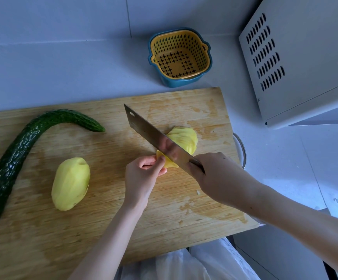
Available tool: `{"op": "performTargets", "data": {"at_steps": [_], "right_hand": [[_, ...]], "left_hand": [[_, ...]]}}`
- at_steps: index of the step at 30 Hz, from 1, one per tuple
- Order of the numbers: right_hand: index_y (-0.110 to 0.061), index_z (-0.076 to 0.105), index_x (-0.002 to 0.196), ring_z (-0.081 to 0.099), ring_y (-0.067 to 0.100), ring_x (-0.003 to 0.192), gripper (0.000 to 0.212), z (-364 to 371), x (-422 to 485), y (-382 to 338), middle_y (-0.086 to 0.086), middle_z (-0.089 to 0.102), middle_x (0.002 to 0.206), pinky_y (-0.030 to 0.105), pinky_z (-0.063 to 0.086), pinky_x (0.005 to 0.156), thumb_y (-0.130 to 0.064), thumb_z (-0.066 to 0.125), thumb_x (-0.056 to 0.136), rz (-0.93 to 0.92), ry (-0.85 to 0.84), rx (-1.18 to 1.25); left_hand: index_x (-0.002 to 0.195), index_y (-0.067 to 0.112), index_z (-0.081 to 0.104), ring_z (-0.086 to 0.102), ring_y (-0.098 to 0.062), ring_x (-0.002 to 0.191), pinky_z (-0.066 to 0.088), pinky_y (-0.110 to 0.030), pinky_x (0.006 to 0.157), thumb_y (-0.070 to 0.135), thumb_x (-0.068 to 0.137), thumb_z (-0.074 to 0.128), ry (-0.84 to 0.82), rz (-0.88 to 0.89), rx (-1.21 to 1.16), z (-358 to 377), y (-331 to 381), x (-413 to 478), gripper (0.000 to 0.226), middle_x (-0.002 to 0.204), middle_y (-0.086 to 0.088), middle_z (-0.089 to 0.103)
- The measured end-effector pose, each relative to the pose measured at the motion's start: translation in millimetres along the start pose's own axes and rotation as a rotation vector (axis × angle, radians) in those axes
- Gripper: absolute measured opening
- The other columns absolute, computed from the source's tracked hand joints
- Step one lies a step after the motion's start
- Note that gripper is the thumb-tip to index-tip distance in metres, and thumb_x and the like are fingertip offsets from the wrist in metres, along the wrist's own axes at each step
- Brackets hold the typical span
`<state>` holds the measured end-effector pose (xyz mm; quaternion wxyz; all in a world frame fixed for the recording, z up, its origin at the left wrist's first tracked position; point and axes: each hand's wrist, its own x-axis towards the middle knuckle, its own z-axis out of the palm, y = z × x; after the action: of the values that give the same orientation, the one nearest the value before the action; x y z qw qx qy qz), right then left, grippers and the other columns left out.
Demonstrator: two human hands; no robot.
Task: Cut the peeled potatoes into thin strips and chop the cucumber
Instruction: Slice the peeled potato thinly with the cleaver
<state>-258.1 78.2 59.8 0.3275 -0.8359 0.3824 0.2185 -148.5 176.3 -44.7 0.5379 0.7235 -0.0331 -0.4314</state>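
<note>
On the wooden cutting board [107, 229], my right hand [214, 174] grips the handle of a cleaver [154, 136], whose blade stands in a yellow potato. Thin potato slices [186, 138] lean fanned out on the far side of the blade. My left hand [141, 174] pinches the uncut potato end [167, 161] on the near side, fingers curled against the blade. A whole peeled potato [71, 183] lies to the left. A long curved dark green cucumber [20, 156] stretches along the board's left part.
A yellow strainer basket inside a blue bowl [181, 57] stands on the counter behind the board. A white appliance with vent slots [297, 63] rises at the right. A round metal rim [241, 148] peeks from under the board's right edge. White plastic bags [194, 265] hang below.
</note>
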Motion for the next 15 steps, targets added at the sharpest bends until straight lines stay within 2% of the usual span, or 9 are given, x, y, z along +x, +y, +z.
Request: {"op": "performTargets", "data": {"at_steps": [8, 15], "right_hand": [[-0.02, 0.036, 0.062, 0.042, 0.015, 0.053, 0.04, 7.5, 13.4, -4.5, -0.001, 0.044, 0.061, 0.025, 0.034, 0.051, -0.033, 0.032, 0.1, -0.004, 0.004, -0.007], [-0.018, 0.039, 0.066, 0.04, 0.014, 0.052, 0.038, 19.2, 30.1, -3.7, -0.001, 0.045, 0.062, 0.024, 0.032, 0.048, -0.032, 0.031, 0.101, -0.012, -0.006, -0.036]], "left_hand": [[0.085, 0.008, 0.07, 0.072, -0.02, 0.068, 0.057, -0.029, 0.074, 0.012, 0.083, 0.071, 0.011, -0.014, -0.038, 0.5, -1.4, 0.4, 0.005, 0.07, -0.001, 0.072], [0.078, 0.008, 0.069, 0.072, -0.02, 0.065, 0.054, -0.018, 0.063, 0.012, 0.082, 0.072, 0.019, -0.011, -0.028, -0.2, 0.2, 0.6, 0.006, 0.071, -0.007, 0.071]]}}
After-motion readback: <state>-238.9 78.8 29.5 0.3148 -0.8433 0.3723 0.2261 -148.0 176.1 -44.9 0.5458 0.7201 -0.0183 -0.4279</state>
